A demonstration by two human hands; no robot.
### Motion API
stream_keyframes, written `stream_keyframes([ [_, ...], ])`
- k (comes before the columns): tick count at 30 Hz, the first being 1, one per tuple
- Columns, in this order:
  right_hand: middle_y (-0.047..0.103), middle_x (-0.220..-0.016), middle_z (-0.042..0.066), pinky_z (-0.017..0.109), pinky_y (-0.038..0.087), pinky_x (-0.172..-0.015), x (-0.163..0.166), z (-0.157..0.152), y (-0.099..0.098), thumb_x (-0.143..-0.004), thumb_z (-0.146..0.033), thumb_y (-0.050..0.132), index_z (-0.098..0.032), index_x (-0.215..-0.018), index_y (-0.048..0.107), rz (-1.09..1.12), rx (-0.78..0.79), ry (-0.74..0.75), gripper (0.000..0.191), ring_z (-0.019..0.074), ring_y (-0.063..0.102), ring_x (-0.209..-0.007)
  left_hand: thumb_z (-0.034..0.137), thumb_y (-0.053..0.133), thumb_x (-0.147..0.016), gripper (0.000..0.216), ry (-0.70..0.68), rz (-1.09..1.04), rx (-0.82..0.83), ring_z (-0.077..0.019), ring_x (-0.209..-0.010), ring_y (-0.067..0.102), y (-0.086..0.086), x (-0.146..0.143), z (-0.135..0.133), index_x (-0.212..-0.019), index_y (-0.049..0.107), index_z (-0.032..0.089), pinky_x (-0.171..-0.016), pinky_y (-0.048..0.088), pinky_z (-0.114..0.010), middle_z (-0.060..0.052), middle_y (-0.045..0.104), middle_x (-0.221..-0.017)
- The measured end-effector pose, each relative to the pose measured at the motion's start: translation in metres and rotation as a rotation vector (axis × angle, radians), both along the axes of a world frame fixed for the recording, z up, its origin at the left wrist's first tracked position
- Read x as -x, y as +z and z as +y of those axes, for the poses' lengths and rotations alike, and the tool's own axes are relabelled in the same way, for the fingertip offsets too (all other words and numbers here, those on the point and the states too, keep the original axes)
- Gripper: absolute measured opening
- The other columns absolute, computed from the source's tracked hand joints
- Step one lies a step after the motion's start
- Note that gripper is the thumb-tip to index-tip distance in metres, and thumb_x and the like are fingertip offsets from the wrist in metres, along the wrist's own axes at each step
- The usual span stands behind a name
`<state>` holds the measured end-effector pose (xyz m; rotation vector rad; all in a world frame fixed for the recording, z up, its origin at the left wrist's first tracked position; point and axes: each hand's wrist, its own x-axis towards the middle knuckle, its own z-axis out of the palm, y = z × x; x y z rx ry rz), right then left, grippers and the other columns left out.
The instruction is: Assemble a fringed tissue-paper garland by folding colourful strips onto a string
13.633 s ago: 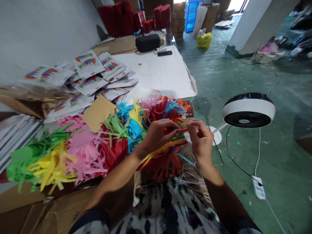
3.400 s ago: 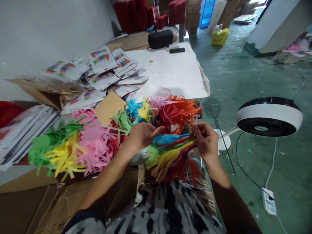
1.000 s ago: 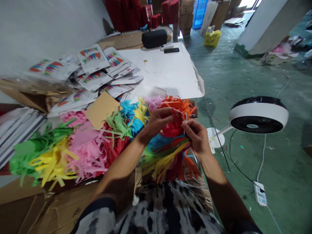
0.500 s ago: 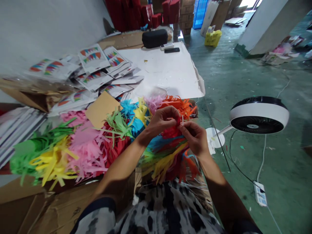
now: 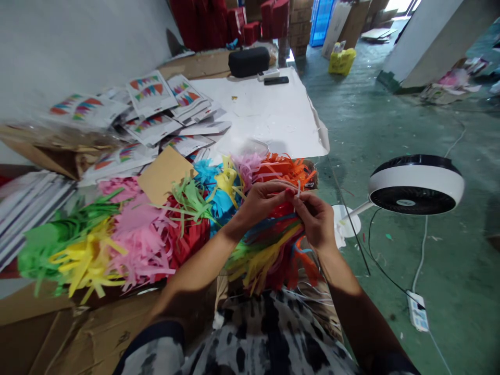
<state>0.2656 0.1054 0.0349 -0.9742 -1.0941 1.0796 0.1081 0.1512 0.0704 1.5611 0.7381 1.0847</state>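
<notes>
My left hand (image 5: 260,200) and my right hand (image 5: 316,219) meet in front of me, fingertips pinched together on a red paper tassel (image 5: 282,209) and a thin white string (image 5: 298,188). Below my hands hangs a bunch of strung tassels (image 5: 269,250) in blue, green, yellow, red and orange. A big pile of loose coloured paper tassels (image 5: 128,229) covers the table to my left. Orange tassels (image 5: 287,167) lie just beyond my fingers.
Printed packaging cards (image 5: 152,112) and a brown card (image 5: 166,172) lie behind the pile, on a white sheet (image 5: 269,112). A black case (image 5: 249,61) sits at the far end. A white fan (image 5: 414,185) stands on the green floor at right, with a power strip (image 5: 417,311).
Over the last second my hands stayed together at the same spot, working the red tassel and string; the red piece now sits lower between my fingers. Before that my hands were further apart.
</notes>
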Motion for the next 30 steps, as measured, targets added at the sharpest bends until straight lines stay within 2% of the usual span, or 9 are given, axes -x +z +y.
stream_keyframes([
  [2,0.077,-0.098,0.003,0.029,0.056,-0.073,0.001,-0.002,0.0,-0.091,-0.045,0.076,-0.025,-0.09,0.077,-0.07,-0.046,-0.04,0.02,0.0171,0.07,-0.084,0.047,0.073,-0.095,0.029,0.096,0.037,-0.071,-0.0178,-0.09,0.073,-0.002,-0.002,0.002,-0.09,0.079,0.02,-0.081,0.059,-0.03,-0.006,0.079,-0.096],
  [5,0.075,-0.119,0.007,0.03,0.057,-0.076,0.003,-0.008,0.002,-0.096,-0.04,0.072,-0.025,-0.093,0.077,-0.229,-0.122,-0.117,0.017,0.0196,0.071,-0.099,0.042,0.067,-0.099,0.027,0.23,0.221,-0.209,-0.0148,-0.076,0.071,0.001,-0.007,0.002,-0.089,0.075,0.019,-0.071,0.055,-0.027,-0.003,0.075,-0.083],
  [9,0.071,-0.124,0.009,0.029,0.055,-0.063,0.004,-0.016,0.006,-0.097,-0.039,0.07,-0.024,-0.097,0.077,-0.39,-0.148,-0.196,0.017,0.0159,0.067,-0.083,0.037,0.063,-0.1,0.021,0.336,0.464,-0.348,-0.0137,-0.067,0.07,0.011,-0.012,0.001,-0.092,0.071,0.019,-0.062,0.048,-0.025,-0.001,0.072,-0.075],
  [13,0.067,-0.119,0.007,0.026,0.047,-0.052,0.0,-0.02,0.013,-0.096,-0.039,0.071,-0.023,-0.09,0.077,-0.421,-0.126,-0.229,0.018,0.0127,0.06,-0.074,0.036,0.06,-0.101,0.02,0.4,0.569,-0.44,-0.0123,-0.063,0.064,0.016,-0.011,0.001,-0.092,0.067,0.02,-0.06,0.043,-0.025,0.0,0.071,-0.073],
  [19,0.065,-0.108,0.006,0.025,0.044,-0.052,-0.002,-0.017,0.019,-0.094,-0.037,0.073,-0.022,-0.084,0.074,-0.34,-0.097,-0.148,0.018,0.0148,0.059,-0.081,0.039,0.06,-0.102,0.025,0.379,0.589,-0.479,-0.0099,-0.056,0.052,0.014,-0.009,0.003,-0.086,0.063,0.02,-0.057,0.038,-0.025,0.003,0.06,-0.067],
  [22,0.065,-0.103,0.005,0.027,0.045,-0.059,-0.003,-0.015,0.019,-0.093,-0.034,0.073,-0.022,-0.08,0.073,-0.32,-0.095,-0.131,0.018,0.0156,0.06,-0.084,0.036,0.061,-0.102,0.023,0.346,0.541,-0.519,-0.0096,-0.058,0.05,0.014,-0.01,0.003,-0.086,0.061,0.02,-0.058,0.037,-0.026,0.004,0.058,-0.067],
  [26,0.065,-0.098,0.004,0.031,0.047,-0.071,-0.005,-0.013,0.019,-0.092,-0.031,0.074,-0.022,-0.078,0.073,-0.28,-0.102,-0.114,0.017,0.0172,0.061,-0.089,0.026,0.062,-0.099,0.012,0.323,0.515,-0.569,-0.0106,-0.061,0.051,0.013,-0.011,0.003,-0.089,0.061,0.02,-0.06,0.039,-0.026,0.003,0.061,-0.072],
  [30,0.065,-0.098,0.003,0.032,0.047,-0.079,-0.006,-0.011,0.016,-0.092,-0.031,0.074,-0.022,-0.077,0.072,-0.234,-0.091,-0.102,0.017,0.0177,0.061,-0.093,0.026,0.06,-0.101,0.009,0.306,0.51,-0.622,-0.0137,-0.072,0.058,0.01,-0.011,0.003,-0.095,0.061,0.02,-0.068,0.045,-0.029,-0.001,0.067,-0.083],
])
